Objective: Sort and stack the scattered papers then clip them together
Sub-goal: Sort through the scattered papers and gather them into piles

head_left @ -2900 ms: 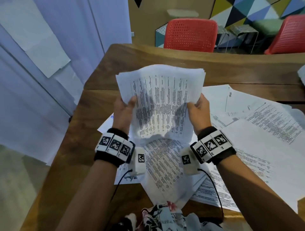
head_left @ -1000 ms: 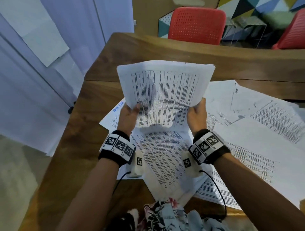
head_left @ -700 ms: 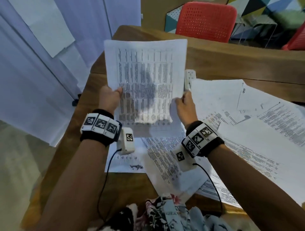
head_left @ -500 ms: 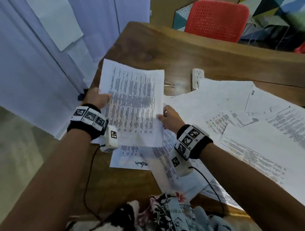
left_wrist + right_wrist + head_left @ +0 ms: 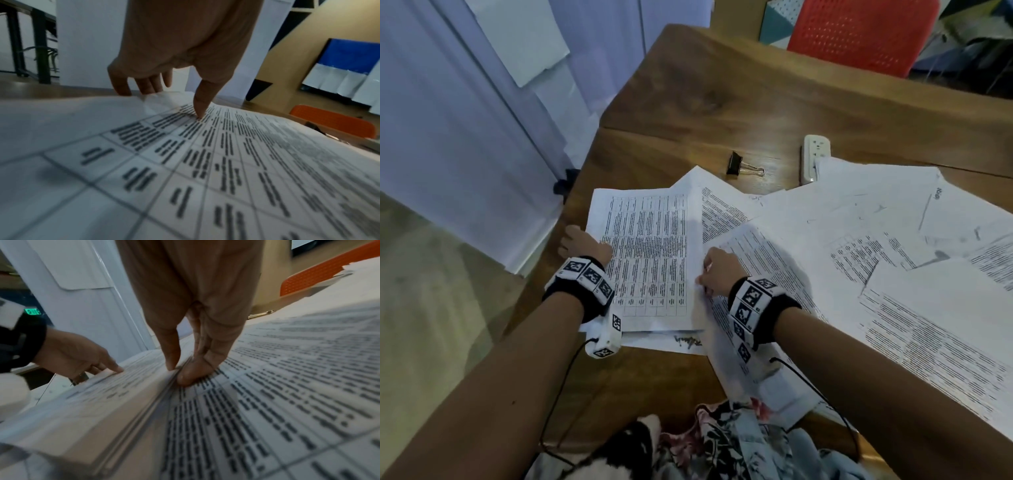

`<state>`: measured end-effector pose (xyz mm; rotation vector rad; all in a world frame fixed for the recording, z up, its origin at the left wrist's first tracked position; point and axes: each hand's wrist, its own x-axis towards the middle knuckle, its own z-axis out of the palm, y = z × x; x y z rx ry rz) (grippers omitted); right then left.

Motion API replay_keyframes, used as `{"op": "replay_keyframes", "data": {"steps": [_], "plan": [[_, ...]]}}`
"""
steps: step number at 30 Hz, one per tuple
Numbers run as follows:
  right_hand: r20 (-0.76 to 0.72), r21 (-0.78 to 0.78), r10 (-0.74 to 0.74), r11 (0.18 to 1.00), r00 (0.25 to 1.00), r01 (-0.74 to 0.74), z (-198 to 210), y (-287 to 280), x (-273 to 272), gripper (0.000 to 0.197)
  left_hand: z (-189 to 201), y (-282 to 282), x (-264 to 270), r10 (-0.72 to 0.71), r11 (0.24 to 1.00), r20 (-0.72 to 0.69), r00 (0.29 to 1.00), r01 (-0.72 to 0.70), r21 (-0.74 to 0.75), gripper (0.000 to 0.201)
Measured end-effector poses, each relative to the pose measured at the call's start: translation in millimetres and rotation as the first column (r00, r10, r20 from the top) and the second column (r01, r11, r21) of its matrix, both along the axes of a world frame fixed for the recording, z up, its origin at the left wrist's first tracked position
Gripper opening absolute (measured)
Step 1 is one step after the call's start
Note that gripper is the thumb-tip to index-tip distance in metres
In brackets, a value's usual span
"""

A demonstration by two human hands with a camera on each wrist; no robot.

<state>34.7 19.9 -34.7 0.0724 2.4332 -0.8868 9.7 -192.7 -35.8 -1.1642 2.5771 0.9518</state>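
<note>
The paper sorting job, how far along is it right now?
Done: a squared stack of printed table sheets lies at the wooden table's left edge. In hand: the left hand and right hand grip its two sides. Left: loose white sheets lie spread to the right, and the black binder clip lies unused beyond the stack.

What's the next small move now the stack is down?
Probably let the right hand go and reach for the binder clip: the stack lies squared on the table, both hands grip its edges, and the clip sits free beyond it.
</note>
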Motion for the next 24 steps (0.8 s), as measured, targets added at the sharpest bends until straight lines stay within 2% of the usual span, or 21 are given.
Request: {"op": "replay_keyframes", "data": {"steps": [4, 6, 8, 10, 12, 14, 15, 17, 20, 24], "plan": [[-0.076, -0.014, -0.162, 0.987, 0.984, 0.162, -0.9, 21.1, -0.3, 0.025, 7.3, 21.4, -0.9, -0.052, 0.995, -0.015, 0.999, 0.050, -0.090, 0.082], [-0.114, 0.131, -0.225, 0.962, 0.968, 0.240, -1.3, 40.4, 0.3, 0.046, 9.6, 37.5, -4.2, -0.139, 0.988, -0.002, 0.990, 0.138, -0.075, 0.078], [-0.153, 0.344, -0.307, 0.875, 0.939, 0.342, -0.4, 62.6, 2.0, 0.064, 11.1, 61.7, -5.4, -0.248, 0.968, 0.018, 0.969, 0.248, -0.020, 0.074], [-0.126, 0.419, -0.432, 0.793, 0.893, 0.443, 4.4, 80.4, 6.7, 0.073, 10.4, 89.5, -2.7, -0.365, 0.931, 0.031, 0.931, 0.365, 0.010, 0.076], [-0.082, 0.397, -0.487, 0.784, 0.869, 0.477, 4.1, 91.7, 11.5, 0.076, 6.5, 112.2, 1.3, -0.450, 0.893, 0.087, 0.889, 0.449, 0.032, 0.085], [-0.039, 0.307, -0.492, 0.823, 0.870, 0.478, 0.8, 97.3, 13.7, 0.078, 1.2, 126.3, 3.7, -0.485, 0.872, 0.164, 0.859, 0.488, 0.024, 0.092], [-0.011, 0.257, -0.480, 0.846, 0.877, 0.467, -0.5, 98.2, 14.9, 0.076, 0.0, 130.5, 4.4, -0.489, 0.868, 0.191, 0.851, 0.496, 0.007, 0.093], [0.006, 0.208, -0.390, 0.901, 0.921, 0.380, 0.2, 99.3, 15.3, 0.057, -0.2, 136.1, 4.1, -0.479, 0.869, 0.215, 0.851, 0.495, -0.024, 0.092], [-0.151, 0.273, -0.225, 0.926, 0.963, 0.260, 10.5, 97.3, 7.0, 0.032, 3.8, 141.1, 2.0, -0.470, 0.871, 0.237, 0.851, 0.490, -0.033, 0.089], [-0.349, 0.376, -0.144, 0.884, 0.926, 0.279, 34.8, 92.0, -21.8, 0.020, 9.1, 134.9, -2.9, -0.475, 0.876, 0.231, 0.849, 0.480, 0.035, 0.085]]}}
